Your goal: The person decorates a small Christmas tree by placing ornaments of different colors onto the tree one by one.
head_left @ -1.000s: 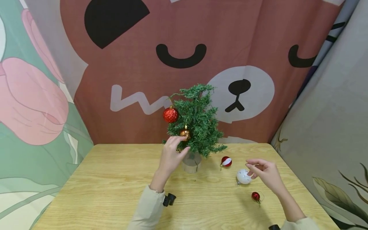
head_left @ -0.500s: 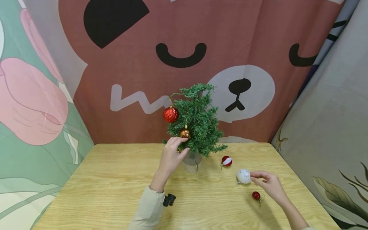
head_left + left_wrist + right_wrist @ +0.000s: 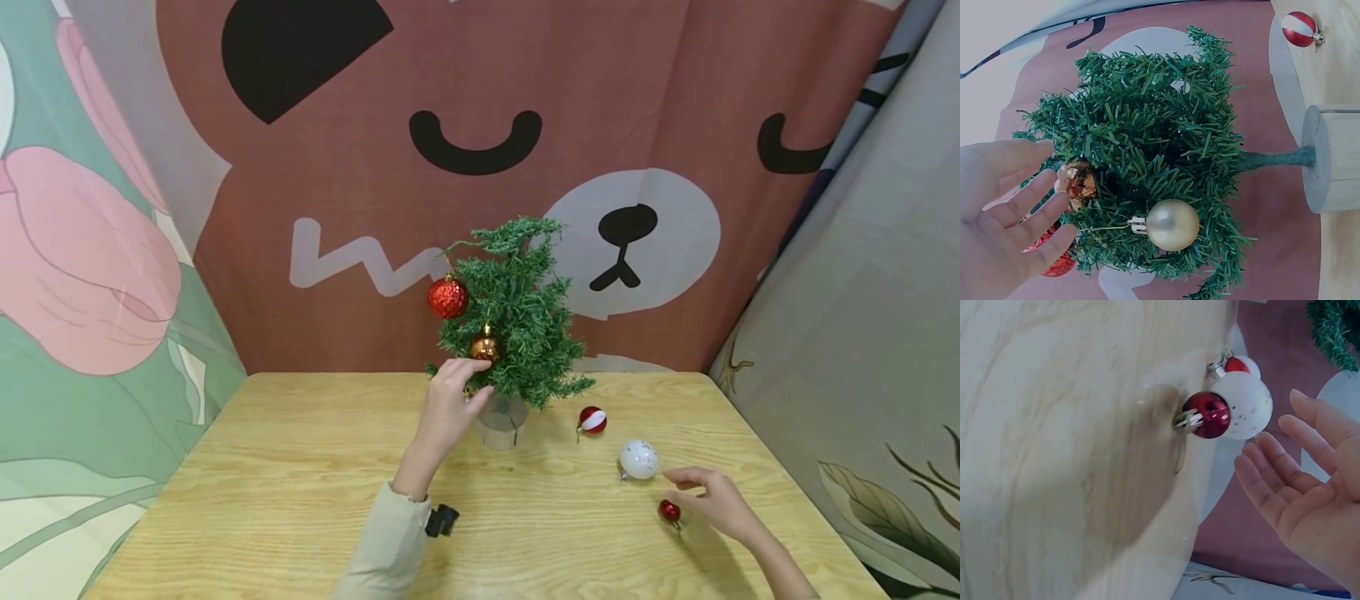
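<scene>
A small green Christmas tree point(image 3: 525, 325) stands in a wooden base point(image 3: 1335, 165). On its left side hang a red textured bauble point(image 3: 447, 297), a shiny copper bauble point(image 3: 483, 347) and, in the left wrist view, a matte gold bauble point(image 3: 1172, 225). My left hand point(image 3: 448, 408) is beside these, fingers loosely extended near the copper bauble, holding nothing. Over the table's right side, my right hand point(image 3: 716, 502) has relaxed fingers with nothing between them. Closest to it are a small dark red bauble point(image 3: 669, 511) and a white speckled bauble point(image 3: 638, 459), both lying on the table.
A red-and-white striped bauble point(image 3: 592, 420) lies on the wooden table point(image 3: 247, 483), right of the tree base. Behind the table hangs a curtain point(image 3: 337, 325) with a bear face. More printed cloth closes in both sides.
My right hand has moved down from beside the white bauble toward the small dark red one. My left hand and the tree look unchanged.
</scene>
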A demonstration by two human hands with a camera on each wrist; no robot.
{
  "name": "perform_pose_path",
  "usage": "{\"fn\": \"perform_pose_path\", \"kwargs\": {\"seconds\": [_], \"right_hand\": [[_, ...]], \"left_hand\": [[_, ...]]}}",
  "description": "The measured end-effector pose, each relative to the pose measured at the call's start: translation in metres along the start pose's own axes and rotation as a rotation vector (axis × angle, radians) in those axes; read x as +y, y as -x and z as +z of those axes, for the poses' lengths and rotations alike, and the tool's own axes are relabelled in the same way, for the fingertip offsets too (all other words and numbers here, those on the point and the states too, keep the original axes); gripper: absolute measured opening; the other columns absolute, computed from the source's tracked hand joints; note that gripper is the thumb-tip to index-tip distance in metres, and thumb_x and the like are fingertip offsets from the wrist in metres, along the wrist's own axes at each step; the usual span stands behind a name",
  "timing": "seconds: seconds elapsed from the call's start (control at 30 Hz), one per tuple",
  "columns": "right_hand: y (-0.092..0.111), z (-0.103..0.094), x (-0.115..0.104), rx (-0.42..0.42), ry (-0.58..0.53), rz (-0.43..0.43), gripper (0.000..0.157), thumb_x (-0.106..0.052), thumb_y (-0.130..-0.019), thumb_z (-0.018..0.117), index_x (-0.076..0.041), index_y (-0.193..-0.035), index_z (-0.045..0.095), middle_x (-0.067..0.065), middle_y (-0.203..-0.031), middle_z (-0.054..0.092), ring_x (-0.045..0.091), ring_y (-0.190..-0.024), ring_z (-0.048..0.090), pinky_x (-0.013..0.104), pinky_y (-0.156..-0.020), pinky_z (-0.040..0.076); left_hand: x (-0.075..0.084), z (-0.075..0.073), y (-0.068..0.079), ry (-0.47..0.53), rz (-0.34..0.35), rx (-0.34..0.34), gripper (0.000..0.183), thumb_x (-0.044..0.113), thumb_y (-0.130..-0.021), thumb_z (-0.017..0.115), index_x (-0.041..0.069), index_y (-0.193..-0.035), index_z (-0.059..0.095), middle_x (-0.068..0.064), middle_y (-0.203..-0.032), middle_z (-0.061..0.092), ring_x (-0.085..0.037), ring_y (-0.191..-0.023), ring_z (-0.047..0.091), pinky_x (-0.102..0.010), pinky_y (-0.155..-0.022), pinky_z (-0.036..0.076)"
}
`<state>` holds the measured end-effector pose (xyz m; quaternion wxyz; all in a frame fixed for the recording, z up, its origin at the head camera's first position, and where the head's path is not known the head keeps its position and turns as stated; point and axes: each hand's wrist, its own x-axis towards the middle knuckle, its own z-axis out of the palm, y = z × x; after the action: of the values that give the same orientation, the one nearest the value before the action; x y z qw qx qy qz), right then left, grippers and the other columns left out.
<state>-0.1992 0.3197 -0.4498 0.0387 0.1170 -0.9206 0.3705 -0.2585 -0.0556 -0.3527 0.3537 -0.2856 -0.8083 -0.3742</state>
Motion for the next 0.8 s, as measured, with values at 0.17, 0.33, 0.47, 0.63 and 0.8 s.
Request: {"fn": "perform_pose_path", "kwargs": {"seconds": [0.17,0.33,0.47,0.63,0.8], "right_hand": [[0.001,-0.001,0.013,-0.055,-0.021,0.002,0.038,-0.009,-0.077,0.068,0.016,-0.104,0.057,0.027,-0.099,0.059,0.03,-0.082,0.059,0.023,-0.065,0.049],[0.001,-0.001,0.022,-0.1,-0.068,0.066,0.048,-0.011,-0.078,0.069,0.021,-0.108,0.05,0.03,-0.1,0.057,0.03,-0.084,0.059,0.026,-0.068,0.049],[0.001,0.0,0.025,-0.121,-0.096,0.125,0.053,-0.013,-0.078,0.069,0.023,-0.11,0.047,0.031,-0.101,0.057,0.035,-0.089,0.058,0.032,-0.07,0.05],[0.0,0.001,0.028,-0.123,-0.107,0.13,0.052,-0.012,-0.077,0.069,0.023,-0.109,0.047,0.031,-0.099,0.057,0.036,-0.088,0.058,0.032,-0.071,0.05],[0.0,0.003,0.03,-0.146,-0.155,0.123,0.053,-0.013,-0.077,0.069,0.022,-0.111,0.047,0.027,-0.095,0.059,0.031,-0.084,0.058,0.026,-0.067,0.049]], "left_hand": [[0.0,0.0,0.001,-0.001,0.0,0.0,0.032,-0.002,-0.069,0.074,-0.001,-0.099,0.065,-0.01,-0.095,0.063,-0.024,-0.089,0.056,-0.034,-0.074,0.048],[0.0,-0.001,0.001,0.005,-0.004,-0.001,0.033,-0.004,-0.068,0.074,-0.001,-0.099,0.065,-0.011,-0.095,0.063,-0.024,-0.09,0.056,-0.035,-0.075,0.048],[-0.001,-0.002,0.001,-0.002,-0.007,-0.005,0.032,-0.004,-0.069,0.074,-0.001,-0.099,0.065,-0.01,-0.095,0.063,-0.024,-0.09,0.056,-0.035,-0.075,0.047],[-0.002,-0.002,0.002,-0.003,-0.006,-0.009,0.032,-0.003,-0.069,0.074,-0.001,-0.099,0.065,-0.01,-0.095,0.063,-0.024,-0.09,0.056,-0.035,-0.075,0.047],[-0.003,-0.001,0.002,-0.001,-0.014,-0.016,0.032,-0.003,-0.069,0.073,-0.001,-0.1,0.065,-0.01,-0.096,0.062,-0.024,-0.091,0.055,-0.035,-0.074,0.048]]}}
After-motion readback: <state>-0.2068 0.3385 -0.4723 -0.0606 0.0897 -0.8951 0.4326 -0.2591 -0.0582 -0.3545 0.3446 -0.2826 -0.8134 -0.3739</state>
